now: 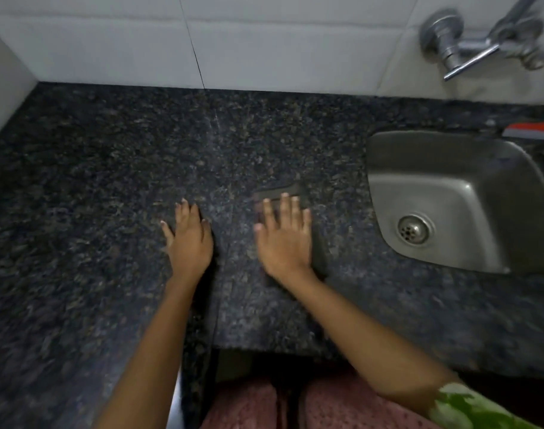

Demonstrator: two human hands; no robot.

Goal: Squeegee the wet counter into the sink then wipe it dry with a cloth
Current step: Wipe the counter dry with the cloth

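Observation:
A dark speckled granite counter [109, 181] fills the view. My right hand [284, 239] lies flat, fingers spread, pressing a dark grey cloth [318, 252] onto the counter left of the steel sink [444, 193]. The cloth shows past my fingertips and along the right side of the hand. My left hand [188, 239] rests flat on the bare counter beside it, fingers apart, holding nothing. An orange and grey squeegee [530, 131] lies on the counter behind the sink at the right edge, only partly in view.
White wall tiles [264, 41] rise behind the counter. A chrome tap [469, 44] sticks out of the wall above the sink. The counter's front edge [264, 351] is notched just ahead of my body. A white wall [4, 82] closes the left side.

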